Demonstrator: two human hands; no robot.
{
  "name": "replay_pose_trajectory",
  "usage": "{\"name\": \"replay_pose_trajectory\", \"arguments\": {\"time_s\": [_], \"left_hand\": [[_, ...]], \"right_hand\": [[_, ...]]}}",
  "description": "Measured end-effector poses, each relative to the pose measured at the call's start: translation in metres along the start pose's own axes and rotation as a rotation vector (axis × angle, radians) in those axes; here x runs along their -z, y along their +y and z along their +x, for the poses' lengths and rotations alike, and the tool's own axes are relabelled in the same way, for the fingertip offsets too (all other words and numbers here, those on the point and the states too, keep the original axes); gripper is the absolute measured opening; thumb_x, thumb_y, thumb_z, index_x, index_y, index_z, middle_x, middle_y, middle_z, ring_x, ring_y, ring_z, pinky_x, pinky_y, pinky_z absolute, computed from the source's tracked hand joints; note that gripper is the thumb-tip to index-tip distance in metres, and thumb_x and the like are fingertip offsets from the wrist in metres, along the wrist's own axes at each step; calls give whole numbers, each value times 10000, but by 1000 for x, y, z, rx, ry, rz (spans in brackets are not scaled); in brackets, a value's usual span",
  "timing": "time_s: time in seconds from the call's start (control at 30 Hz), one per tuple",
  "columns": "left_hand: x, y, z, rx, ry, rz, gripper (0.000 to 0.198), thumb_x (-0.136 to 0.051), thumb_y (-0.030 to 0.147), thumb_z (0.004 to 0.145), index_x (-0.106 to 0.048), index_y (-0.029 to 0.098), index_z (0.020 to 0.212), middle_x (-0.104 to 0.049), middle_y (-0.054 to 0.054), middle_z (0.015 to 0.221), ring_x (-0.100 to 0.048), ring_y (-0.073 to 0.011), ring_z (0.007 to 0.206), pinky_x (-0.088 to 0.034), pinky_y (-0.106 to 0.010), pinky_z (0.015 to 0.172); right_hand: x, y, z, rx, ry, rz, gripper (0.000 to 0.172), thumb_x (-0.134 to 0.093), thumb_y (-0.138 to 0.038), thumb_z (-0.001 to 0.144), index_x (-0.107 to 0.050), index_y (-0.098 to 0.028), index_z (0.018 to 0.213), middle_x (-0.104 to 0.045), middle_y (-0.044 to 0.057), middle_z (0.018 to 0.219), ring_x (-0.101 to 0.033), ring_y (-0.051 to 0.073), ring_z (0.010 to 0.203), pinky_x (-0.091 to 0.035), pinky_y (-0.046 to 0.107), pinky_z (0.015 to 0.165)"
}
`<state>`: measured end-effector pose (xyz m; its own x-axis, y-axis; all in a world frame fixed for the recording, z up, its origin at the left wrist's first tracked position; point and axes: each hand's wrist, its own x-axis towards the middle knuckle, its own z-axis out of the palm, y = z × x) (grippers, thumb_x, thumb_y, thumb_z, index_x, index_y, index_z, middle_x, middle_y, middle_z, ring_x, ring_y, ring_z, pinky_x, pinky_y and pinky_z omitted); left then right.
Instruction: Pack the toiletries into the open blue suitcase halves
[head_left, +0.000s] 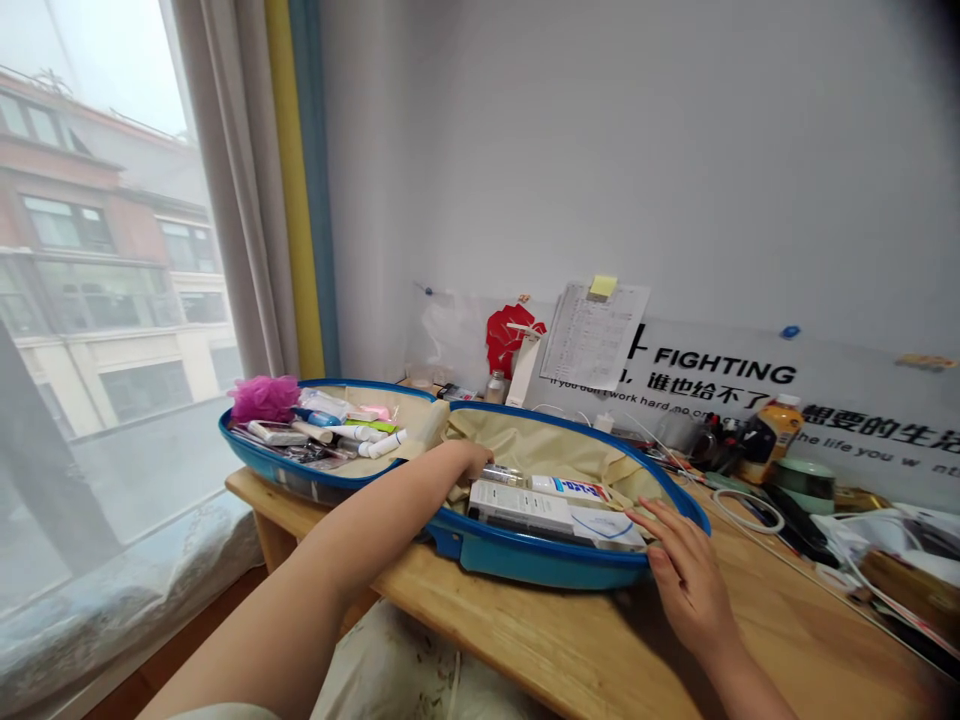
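The left hand [450, 468] curls down over the beige lining [540, 445] of an open blue hard-shell case [547, 565], its fingertips hidden in a fold beside a small glass bottle [501, 475], so I cannot tell whether it pinches anything. The right hand [686, 575] lies spread, its fingers [645, 515] resting on a white packet [607, 528] near the case's rim. (The shell looks stiff and fairly light, so its rim seems the surest hold; the loose tubes could slide.) White cartons [517, 508] sit beside the packet, while the other half holds tubes [367, 435] and a pink bath puff [262, 398]. The case lies open toward the window end of a wooden table [570, 660]; a white cable [746, 510] and an orange drink bottle [769, 440] stand toward its far right edge, before a lettered wall board [720, 370].
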<state>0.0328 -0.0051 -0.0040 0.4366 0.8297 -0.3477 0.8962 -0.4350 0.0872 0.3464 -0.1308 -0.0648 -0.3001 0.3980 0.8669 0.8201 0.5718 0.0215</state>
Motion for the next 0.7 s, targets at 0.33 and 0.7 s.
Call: {"name": "replay_pose_trajectory", "arguments": {"time_s": [0.33, 0.7], "left_hand": [[4, 7, -5, 43, 177, -46, 333, -561, 356, 903, -555, 172, 1181, -579, -82, 1193, -592, -196, 1016, -521, -413, 862], [42, -68, -59, 403, 656, -14, 378, -543, 367, 911, -518, 184, 1241, -535, -95, 1269, -561, -221, 1089, -494, -451, 913]], "right_hand": [[-2, 3, -2, -23, -24, -11, 392, -305, -411, 951, -610, -260, 1146, -628, 68, 1195, -571, 240, 1115, -429, 425, 920], [-3, 6, -4, -53, -27, 26, 416, -316, -456, 934, -636, -269, 1123, -649, 65, 1160, -588, 247, 1081, -452, 433, 904]]}}
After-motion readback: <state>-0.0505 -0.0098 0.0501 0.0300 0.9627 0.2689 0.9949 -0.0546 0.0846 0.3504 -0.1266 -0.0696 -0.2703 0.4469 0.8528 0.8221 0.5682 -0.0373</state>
